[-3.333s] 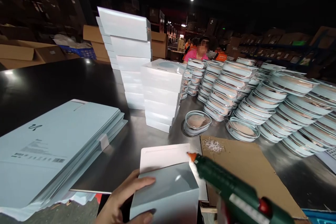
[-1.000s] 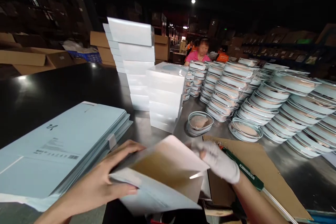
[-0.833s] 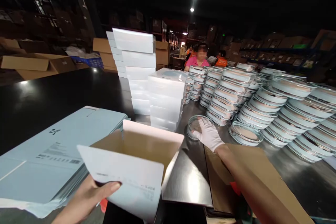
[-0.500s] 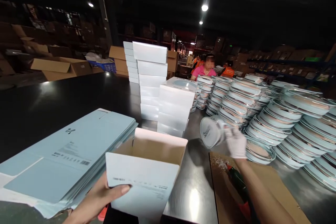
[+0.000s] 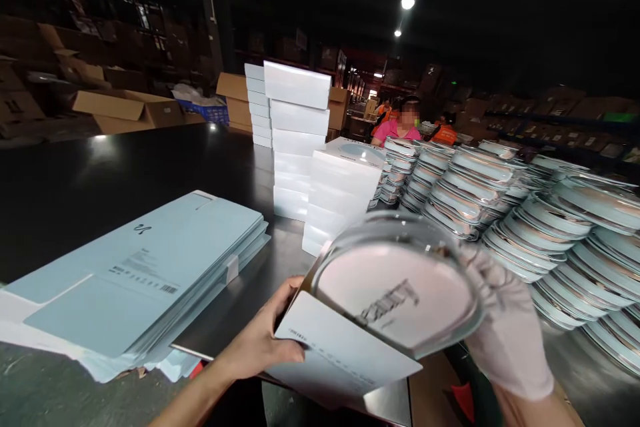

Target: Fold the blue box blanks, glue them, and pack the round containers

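My left hand point(image 5: 265, 337) is bare and grips the near left corner of a light-blue carton point(image 5: 345, 357), thumb on its outer wall. The carton is tilted, with its opening upward. In my right hand point(image 5: 507, 320), which wears a white glove, is a clear-rimmed round glass dish point(image 5: 395, 287) with a pale printed face. The dish is slanted over the carton's opening, overlapping its rim; whether part of it is inside is hidden. Motion blurs the dish and its lettering.
Flattened light-blue cartons point(image 5: 140, 267) lie stacked at the left. White boxes point(image 5: 297, 140) stand piled in the middle. Several stacks of similar dishes point(image 5: 530, 233) fill the right side. A green-and-red tool point(image 5: 463, 400) lies under my right arm. A person in pink point(image 5: 400, 128) is behind the stacks.
My right hand has brought the dish left and toward me, over the carton. My left hand has moved right with the carton and tilted it.
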`<state>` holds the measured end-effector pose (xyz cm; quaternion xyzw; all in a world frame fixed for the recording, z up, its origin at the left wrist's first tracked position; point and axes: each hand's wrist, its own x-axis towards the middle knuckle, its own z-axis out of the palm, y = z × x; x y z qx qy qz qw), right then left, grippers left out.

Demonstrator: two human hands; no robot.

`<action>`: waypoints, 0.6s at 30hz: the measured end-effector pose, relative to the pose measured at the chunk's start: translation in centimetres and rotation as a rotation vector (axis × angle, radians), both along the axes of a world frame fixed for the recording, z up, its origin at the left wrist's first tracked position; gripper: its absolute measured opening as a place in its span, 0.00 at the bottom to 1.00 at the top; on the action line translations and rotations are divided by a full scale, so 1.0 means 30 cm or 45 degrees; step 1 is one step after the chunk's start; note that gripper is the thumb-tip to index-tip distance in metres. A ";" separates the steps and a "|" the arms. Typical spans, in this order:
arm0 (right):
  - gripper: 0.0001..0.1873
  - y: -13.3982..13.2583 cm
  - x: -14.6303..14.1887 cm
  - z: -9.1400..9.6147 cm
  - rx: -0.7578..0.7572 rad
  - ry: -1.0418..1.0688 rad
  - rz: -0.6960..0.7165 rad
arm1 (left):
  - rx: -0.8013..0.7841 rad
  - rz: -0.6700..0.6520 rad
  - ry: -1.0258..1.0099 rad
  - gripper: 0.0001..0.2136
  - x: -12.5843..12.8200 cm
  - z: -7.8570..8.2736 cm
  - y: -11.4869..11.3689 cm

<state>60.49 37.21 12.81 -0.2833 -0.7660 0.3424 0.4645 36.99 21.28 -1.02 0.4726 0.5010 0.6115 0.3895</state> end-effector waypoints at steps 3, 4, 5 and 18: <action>0.14 -0.087 0.012 -0.130 -0.060 0.164 0.121 | -0.039 0.112 -0.027 0.48 0.023 -0.078 -0.015; 0.14 -0.107 0.021 -0.185 -0.068 0.220 0.144 | -0.049 0.142 -0.032 0.49 0.029 -0.104 -0.021; 0.15 -0.124 0.027 -0.240 -0.086 0.247 0.165 | -0.056 0.179 -0.039 0.52 0.033 -0.126 -0.028; 0.35 -0.312 -0.130 -0.444 -0.481 0.084 0.112 | 0.275 0.597 0.124 0.12 0.122 -0.052 -0.050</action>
